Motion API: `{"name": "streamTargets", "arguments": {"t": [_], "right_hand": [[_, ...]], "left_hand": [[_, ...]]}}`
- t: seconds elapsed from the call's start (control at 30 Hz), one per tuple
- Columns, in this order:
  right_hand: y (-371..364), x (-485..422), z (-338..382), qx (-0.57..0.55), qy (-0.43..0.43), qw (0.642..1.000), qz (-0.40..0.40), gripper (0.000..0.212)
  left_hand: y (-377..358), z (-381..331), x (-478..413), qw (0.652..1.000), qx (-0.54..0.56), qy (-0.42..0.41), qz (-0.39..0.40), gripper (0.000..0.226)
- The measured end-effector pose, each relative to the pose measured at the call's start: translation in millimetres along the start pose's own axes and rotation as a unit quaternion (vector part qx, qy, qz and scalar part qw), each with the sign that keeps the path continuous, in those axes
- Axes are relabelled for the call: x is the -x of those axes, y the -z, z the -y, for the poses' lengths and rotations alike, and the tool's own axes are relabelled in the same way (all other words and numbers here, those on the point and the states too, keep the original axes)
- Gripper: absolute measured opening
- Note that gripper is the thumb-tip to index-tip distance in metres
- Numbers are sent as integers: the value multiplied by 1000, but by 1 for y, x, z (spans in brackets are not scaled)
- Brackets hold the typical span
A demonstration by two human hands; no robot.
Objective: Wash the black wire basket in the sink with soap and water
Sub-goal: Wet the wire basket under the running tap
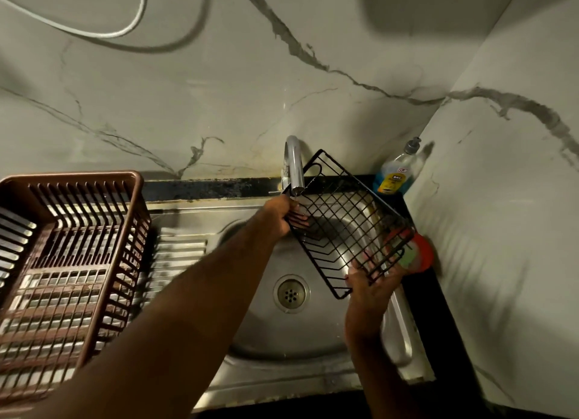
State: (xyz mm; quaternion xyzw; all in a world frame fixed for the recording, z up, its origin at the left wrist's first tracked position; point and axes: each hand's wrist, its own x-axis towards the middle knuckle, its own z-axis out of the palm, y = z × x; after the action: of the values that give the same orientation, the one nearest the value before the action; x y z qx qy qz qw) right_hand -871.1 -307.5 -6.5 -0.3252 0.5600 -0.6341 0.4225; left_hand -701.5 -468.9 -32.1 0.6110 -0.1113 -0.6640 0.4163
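Left hand (pixel 282 213): fingers curled round the wire at the far-left end of the basket (pixel 351 218), directly under the tap (pixel 294 164) spout. Right hand (pixel 372 282): holds the near-right end, thumb on the near face, fingers (pixel 380 269) spread behind the mesh. Slight blur here, so the exact finger placement is uncertain.

Basket position: held clear above the sink (pixel 313 334) bowl and tilted, touching neither bowl nor drain (pixel 291 293). Long axis runs diagonally from the spout at far left down toward the near right. One hand is at each end, so the basket spans the gap between them.

Key relation: the far-left end sits just below the spout, and the rest of the mesh extends to the right, out of line with the outlet. Cannot tell if water is running.

Soap bottle (pixel 396 171): upright in the back right corner, just beyond the basket's far edge. Sponge (pixel 418 252) (red and green): on the right ledge, just beside the right hand and partly behind the mesh. The right hand is the nearer one to both.

Judgement: wetting or rinsing stage, with no suds visible on the wire. Next move probably calls for sliding the basket along its long axis under the spout. Alternatively, free the right hand for the sponge while the left carries the load alone.

Risk: a one-handed hold at one end leaves the other end free to swing and strike the tap.
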Motion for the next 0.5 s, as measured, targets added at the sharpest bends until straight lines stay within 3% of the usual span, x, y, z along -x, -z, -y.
{"name": "streamTargets", "arguments": {"t": [0.13, 0.4, 0.5], "right_hand": [[2, 1, -4, -11, -13, 999, 32, 94], [-6, 7, -12, -1, -46, 997, 59, 87], [-1, 4, -16, -8, -70, 994, 83, 96]], "left_hand": [[1, -9, -2, 999, -31, -19, -1, 19], [-11, 0, 11, 996, -20, 11, 81, 33], [-13, -1, 13, 997, 0, -13, 80, 37]]}}
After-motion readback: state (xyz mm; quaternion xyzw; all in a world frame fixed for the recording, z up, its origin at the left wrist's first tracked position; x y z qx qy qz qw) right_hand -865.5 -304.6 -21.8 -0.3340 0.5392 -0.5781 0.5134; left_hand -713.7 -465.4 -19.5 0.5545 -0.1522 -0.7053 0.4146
